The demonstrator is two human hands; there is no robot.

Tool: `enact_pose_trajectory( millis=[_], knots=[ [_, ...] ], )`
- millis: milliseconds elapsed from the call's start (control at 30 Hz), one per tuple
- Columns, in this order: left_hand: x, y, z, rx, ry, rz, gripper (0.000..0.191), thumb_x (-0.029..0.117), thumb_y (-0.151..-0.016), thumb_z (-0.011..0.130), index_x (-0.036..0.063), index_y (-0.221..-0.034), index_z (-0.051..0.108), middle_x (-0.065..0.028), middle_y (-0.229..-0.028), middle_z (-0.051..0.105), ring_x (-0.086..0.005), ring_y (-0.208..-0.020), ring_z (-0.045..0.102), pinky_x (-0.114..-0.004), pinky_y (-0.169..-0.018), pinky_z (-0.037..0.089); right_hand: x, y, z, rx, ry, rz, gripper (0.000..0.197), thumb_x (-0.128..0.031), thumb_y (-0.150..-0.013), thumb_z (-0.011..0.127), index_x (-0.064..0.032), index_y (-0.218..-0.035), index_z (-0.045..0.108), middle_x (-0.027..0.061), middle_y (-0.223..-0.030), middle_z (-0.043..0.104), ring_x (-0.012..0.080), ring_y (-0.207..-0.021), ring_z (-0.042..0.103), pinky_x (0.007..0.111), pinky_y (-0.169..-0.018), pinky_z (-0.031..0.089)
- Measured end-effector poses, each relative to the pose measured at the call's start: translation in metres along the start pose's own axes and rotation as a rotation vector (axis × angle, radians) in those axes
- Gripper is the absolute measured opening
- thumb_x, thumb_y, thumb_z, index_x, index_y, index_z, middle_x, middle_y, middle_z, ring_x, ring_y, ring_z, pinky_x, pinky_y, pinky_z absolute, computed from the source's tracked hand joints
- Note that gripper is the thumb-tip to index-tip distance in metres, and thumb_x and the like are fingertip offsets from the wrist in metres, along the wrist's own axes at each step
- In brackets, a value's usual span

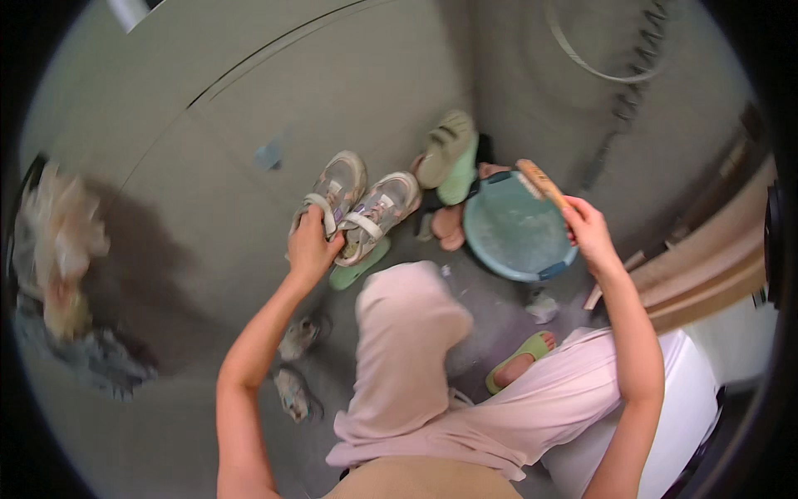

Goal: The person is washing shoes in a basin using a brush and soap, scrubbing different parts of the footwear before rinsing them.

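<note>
My left hand (317,248) grips a pair of pale grey and pink sneakers by their heel ends. The left sneaker (341,178) and the right sneaker (394,198) lie side by side, toes pointing away from me, each with a white strap. In my right hand (587,229) is a scrubbing brush (541,179) with a wooden handle, its pale bristles over the far right part of a basin. That round blue-green plastic basin (472,240) stands on the floor and holds cloudy liquid. Partly under the sneakers shows a green slipper (368,265).
Beyond the sneakers are a beige strapped shoe (446,150), a light green slipper (460,174) and pink footwear (447,227). Small sandals (299,337) lie by my left forearm. A plastic bag (68,231) is far left. Brown boards (704,249) and a white seat-like object (654,405) are right.
</note>
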State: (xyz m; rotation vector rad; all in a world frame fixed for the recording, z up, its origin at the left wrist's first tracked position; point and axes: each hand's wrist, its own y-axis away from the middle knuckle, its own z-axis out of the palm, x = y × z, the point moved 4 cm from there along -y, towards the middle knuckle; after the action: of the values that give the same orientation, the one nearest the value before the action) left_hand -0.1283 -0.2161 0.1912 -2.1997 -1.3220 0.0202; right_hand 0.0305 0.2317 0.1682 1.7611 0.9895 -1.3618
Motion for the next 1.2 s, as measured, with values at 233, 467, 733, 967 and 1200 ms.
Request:
enact_pose_trajectory(
  millis=[233,467,733,967,1200],
  knots=[
    [0.176,-0.099,0.162,-0.296,0.122,0.498,0.051,0.02,-0.068,0.074,0.0061,-0.108,0.045,-0.0189,-0.097,0.058,-0.0397,-0.089,0.059,-0.048,-0.074,0.047,0.037,0.014,-0.074,0.212,0.337,-0.043,0.034,-0.022,-0.087,0.062,-0.0034,-0.116,0.061,0.0122,-0.085,0.067,0.0215,-0.074,0.064,0.034,-0.069,0.05],
    [0.236,-0.054,0.366,-0.48,0.283,0.41,0.065,0.02,-0.068,0.077,0.0073,-0.119,0.039,-0.0233,-0.108,0.054,-0.0433,-0.094,0.058,-0.049,-0.077,0.048,0.067,0.04,-0.098,0.276,0.485,0.073,0.039,-0.024,-0.085,0.063,0.0001,-0.116,0.06,0.0201,-0.098,0.067,0.0316,-0.094,0.065,0.039,-0.082,0.049],
    [0.273,-0.02,0.449,-0.501,0.062,0.545,0.054,0.05,-0.083,0.06,0.0181,-0.127,0.058,-0.015,-0.144,0.032,-0.0389,-0.136,0.022,-0.064,-0.105,0.021,0.061,0.042,-0.116,0.271,0.424,0.254,0.039,-0.021,-0.089,0.062,0.002,-0.119,0.058,0.0176,-0.097,0.069,0.0217,-0.089,0.066,0.033,-0.08,0.049],
    [0.264,-0.035,0.487,-0.839,-0.055,0.511,0.065,0.063,-0.075,0.063,0.0347,-0.133,0.053,-0.0107,-0.158,0.0,-0.0408,-0.143,-0.006,-0.075,-0.102,0.011,0.092,0.033,-0.123,0.284,0.391,0.415,0.04,-0.022,-0.09,0.062,0.002,-0.121,0.057,0.0164,-0.1,0.069,0.0211,-0.092,0.065,0.032,-0.083,0.048],
    [0.224,-0.013,0.558,-1.079,-0.159,0.301,0.062,0.05,-0.078,0.065,0.0248,-0.134,0.053,-0.0137,-0.158,0.004,-0.041,-0.143,-0.002,-0.067,-0.108,0.011,0.097,0.035,-0.113,0.3,0.33,0.461,0.039,-0.022,-0.09,0.062,0.0009,-0.121,0.058,0.0128,-0.095,0.069,0.0154,-0.087,0.063,0.03,-0.08,0.048]
  ],
)
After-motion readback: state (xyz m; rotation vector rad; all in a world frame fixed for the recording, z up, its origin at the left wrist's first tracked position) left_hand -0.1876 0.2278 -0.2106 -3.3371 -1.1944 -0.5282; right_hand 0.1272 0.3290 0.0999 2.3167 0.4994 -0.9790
